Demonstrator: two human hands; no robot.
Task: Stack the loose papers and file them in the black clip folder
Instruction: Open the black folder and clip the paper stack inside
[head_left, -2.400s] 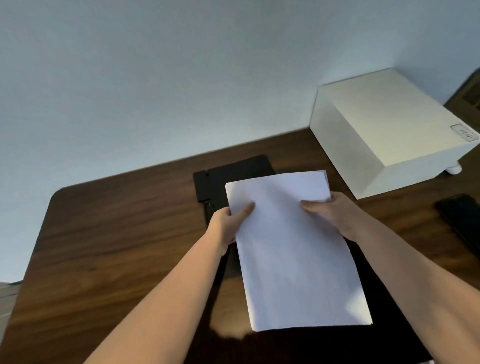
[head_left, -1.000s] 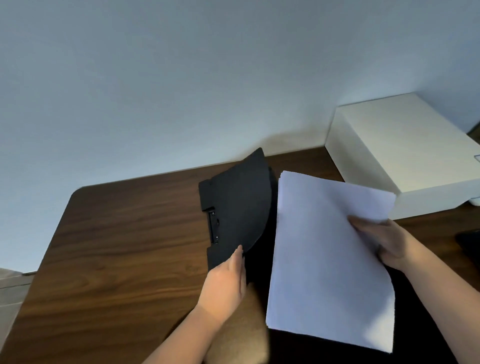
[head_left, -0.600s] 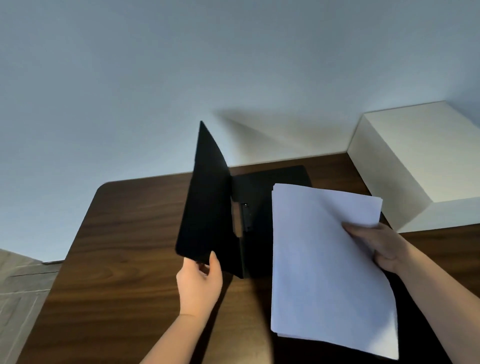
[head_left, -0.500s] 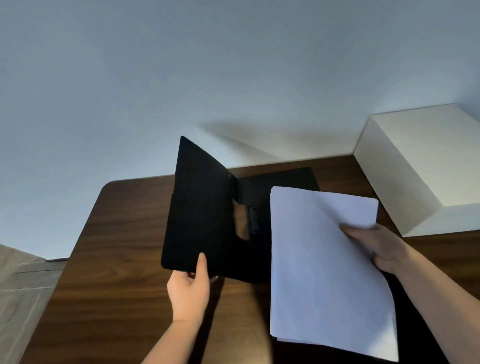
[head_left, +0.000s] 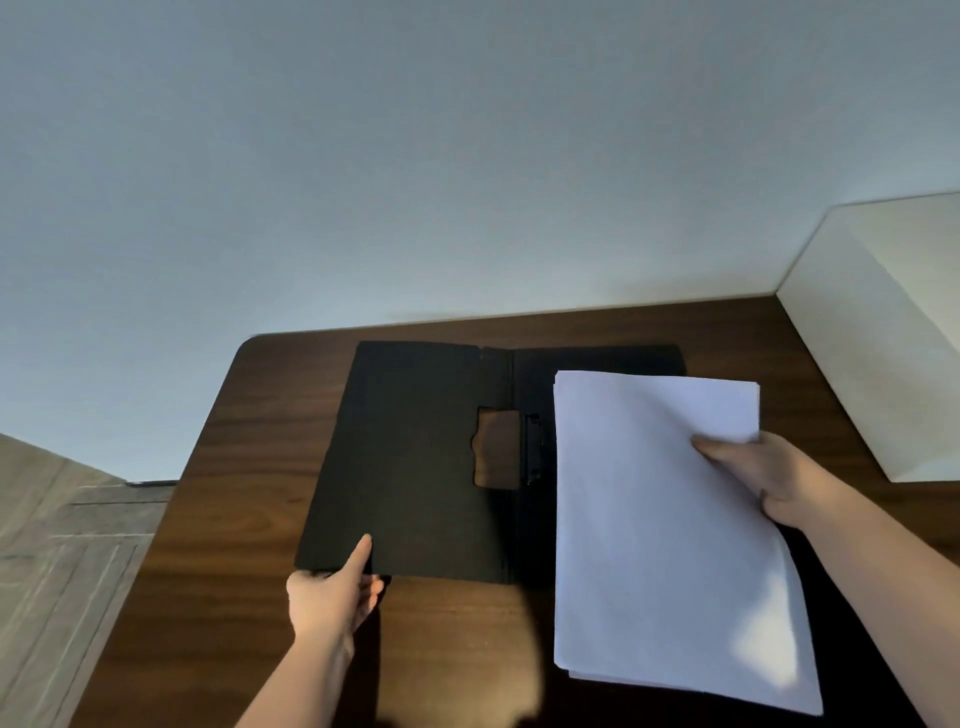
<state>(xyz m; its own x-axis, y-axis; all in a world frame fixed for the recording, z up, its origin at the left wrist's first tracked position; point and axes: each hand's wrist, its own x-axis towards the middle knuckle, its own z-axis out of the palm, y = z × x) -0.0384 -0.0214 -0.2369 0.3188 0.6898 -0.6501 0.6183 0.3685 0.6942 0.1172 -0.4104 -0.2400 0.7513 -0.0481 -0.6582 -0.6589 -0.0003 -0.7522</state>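
Observation:
The black clip folder (head_left: 410, 457) lies open on the dark wooden desk (head_left: 249, 467), its front cover spread flat to the left. A notch in the cover shows the desk, and the black clip (head_left: 534, 454) runs along the spine beside it. My left hand (head_left: 332, 592) pinches the cover's near left corner. My right hand (head_left: 769, 478) grips the right edge of a stack of white papers (head_left: 660, 525), held just above the folder's right half and hiding most of it.
A white box (head_left: 878, 364) stands at the desk's back right against the pale wall. The desk's rounded left edge drops to a tiled floor (head_left: 57, 545) on the left.
My left hand has swung the folder's front cover from upright over to the left until it lies flat. The paper stack has stayed in my right hand over the right half.

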